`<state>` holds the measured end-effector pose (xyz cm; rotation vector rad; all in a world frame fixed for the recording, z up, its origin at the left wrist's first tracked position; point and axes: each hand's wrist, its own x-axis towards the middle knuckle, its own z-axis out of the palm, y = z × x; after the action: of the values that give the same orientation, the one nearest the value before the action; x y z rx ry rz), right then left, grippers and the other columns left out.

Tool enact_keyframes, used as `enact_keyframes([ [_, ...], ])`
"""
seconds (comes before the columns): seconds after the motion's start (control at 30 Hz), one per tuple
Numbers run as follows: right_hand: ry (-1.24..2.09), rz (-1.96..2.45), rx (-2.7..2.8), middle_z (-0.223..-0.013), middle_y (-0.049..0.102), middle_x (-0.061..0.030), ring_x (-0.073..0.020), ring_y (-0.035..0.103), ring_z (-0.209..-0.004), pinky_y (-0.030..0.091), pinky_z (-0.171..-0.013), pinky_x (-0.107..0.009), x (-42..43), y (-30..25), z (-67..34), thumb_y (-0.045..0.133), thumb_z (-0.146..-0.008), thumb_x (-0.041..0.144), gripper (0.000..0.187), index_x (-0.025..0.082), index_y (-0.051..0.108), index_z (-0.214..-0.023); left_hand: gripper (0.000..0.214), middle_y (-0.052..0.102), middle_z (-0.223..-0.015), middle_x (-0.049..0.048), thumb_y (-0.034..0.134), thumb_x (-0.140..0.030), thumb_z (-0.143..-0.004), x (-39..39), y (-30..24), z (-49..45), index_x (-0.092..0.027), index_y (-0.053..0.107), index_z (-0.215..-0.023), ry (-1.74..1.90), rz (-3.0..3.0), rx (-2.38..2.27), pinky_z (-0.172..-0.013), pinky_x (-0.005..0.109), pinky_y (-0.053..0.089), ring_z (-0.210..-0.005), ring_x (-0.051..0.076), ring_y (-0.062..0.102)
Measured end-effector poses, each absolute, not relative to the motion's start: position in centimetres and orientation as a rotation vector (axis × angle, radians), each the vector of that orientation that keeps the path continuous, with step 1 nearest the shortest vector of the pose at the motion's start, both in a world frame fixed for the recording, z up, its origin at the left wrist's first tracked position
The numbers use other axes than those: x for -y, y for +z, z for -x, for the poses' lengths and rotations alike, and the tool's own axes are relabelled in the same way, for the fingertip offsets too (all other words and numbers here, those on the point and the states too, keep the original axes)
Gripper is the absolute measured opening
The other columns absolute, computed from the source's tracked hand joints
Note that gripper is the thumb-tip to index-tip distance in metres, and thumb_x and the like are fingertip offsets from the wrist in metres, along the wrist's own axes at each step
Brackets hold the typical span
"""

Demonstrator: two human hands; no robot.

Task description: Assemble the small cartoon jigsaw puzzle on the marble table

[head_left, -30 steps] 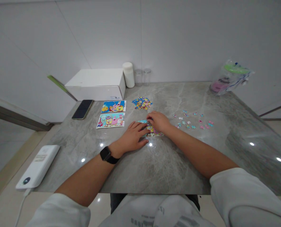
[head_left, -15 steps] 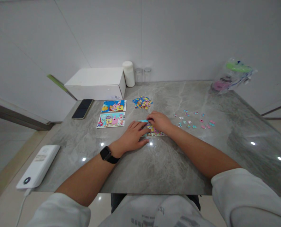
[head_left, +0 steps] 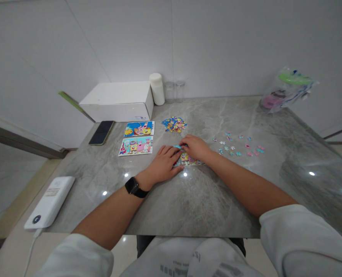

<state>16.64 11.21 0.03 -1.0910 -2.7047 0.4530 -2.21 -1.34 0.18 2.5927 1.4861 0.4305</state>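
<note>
My left hand point(head_left: 163, 164), with a black watch on its wrist, lies flat with fingers stretched over the left part of a small, partly assembled colourful jigsaw point(head_left: 188, 159) on the grey marble table point(head_left: 205, 192). My right hand point(head_left: 195, 147) rests on the jigsaw's upper edge with curled fingers pressing on a light blue piece point(head_left: 176, 147). Much of the jigsaw is hidden under both hands. A heap of loose pieces point(head_left: 173, 124) lies just behind the hands.
Two cartoon picture cards point(head_left: 136, 138) lie left of the hands, a phone point(head_left: 101, 132) beyond them. Scattered blue and pink pieces point(head_left: 237, 147) lie to the right. A white box point(head_left: 119, 100), white bottle point(head_left: 157, 89), two jars, a plastic bag point(head_left: 286, 89) and a power bank point(head_left: 50, 202) ring the table.
The camera has shifted slightly. Both hands stay on the jigsaw, the left fingers sliding a little further onto it.
</note>
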Motion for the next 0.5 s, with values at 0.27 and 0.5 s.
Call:
enact_keyframes([
  [0.27,0.443,1.086,2.702,-0.113,0.072,-0.0086,-0.0216,0.066,-0.108,0.048,-0.097,-0.031,-11.22,-0.11,-16.71,0.063,-0.098,0.02,0.022,0.022,0.078,-0.113,0.062,0.056,-0.154,0.0145,0.055,-0.054,-0.103,1.11,0.29,2.41,-0.023,0.051,-0.156,0.393,-2.576,-1.468,-0.127,0.061,0.025,-0.144,0.035,0.046],
  [0.5,0.44,1.053,2.706,-0.115,0.072,-0.0091,-0.0227,0.066,-0.111,0.048,-0.098,-0.031,-11.4,-0.35,-16.85,0.063,-0.098,0.019,0.023,0.022,0.079,-0.114,0.069,0.051,-0.159,0.0154,0.056,-0.051,-0.102,1.15,0.12,3.14,-0.02,0.04,-0.162,0.498,-2.558,-1.553,-0.129,0.057,0.025,-0.147,0.034,0.044],
])
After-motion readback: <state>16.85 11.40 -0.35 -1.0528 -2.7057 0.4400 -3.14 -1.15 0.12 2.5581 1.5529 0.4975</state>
